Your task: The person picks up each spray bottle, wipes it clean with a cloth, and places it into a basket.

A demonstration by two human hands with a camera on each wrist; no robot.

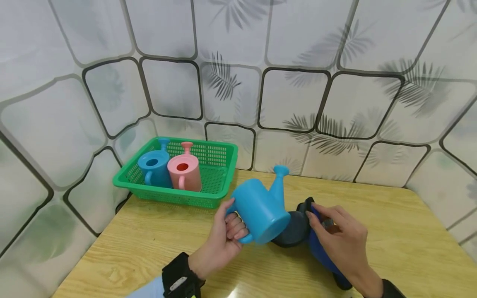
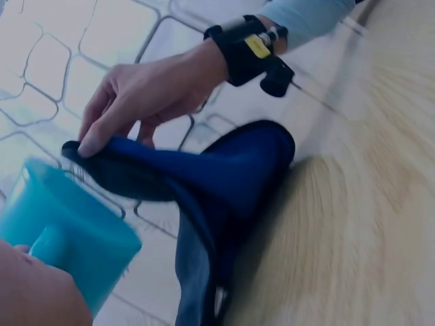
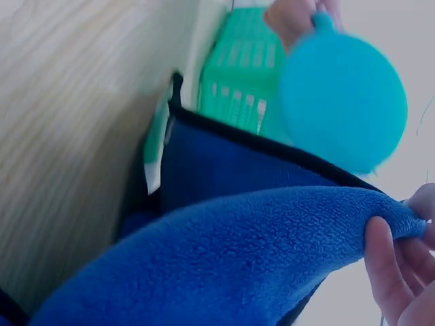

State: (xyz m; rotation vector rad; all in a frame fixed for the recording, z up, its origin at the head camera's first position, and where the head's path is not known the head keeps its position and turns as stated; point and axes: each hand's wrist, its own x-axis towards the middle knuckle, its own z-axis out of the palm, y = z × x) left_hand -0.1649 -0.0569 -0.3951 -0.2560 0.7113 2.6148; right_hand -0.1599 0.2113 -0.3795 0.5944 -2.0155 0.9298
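Observation:
My left hand [image 1: 223,236] grips the handle of a light blue watering can [image 1: 257,209], which is tilted above the table with its spout up to the right. To its right, my right hand [image 1: 343,238] pinches the edge of a blue fleece cloth [image 3: 258,251] with dark trim. The cloth [image 2: 231,170] is lifted and folded, with a dark grey side showing as well; part of it lies behind the can in the head view. In the right wrist view, the can's round base [image 3: 343,102] faces the camera and a white tag [image 3: 156,149] shows at the cloth's edge.
At the back left of the wooden table [image 1: 149,256] stands a green basket [image 1: 220,174]. Inside are a blue watering can [image 1: 158,169] and a pink one [image 1: 186,174], side by side. A patterned curtain-like sheet [image 1: 231,99] closes off the back and sides.

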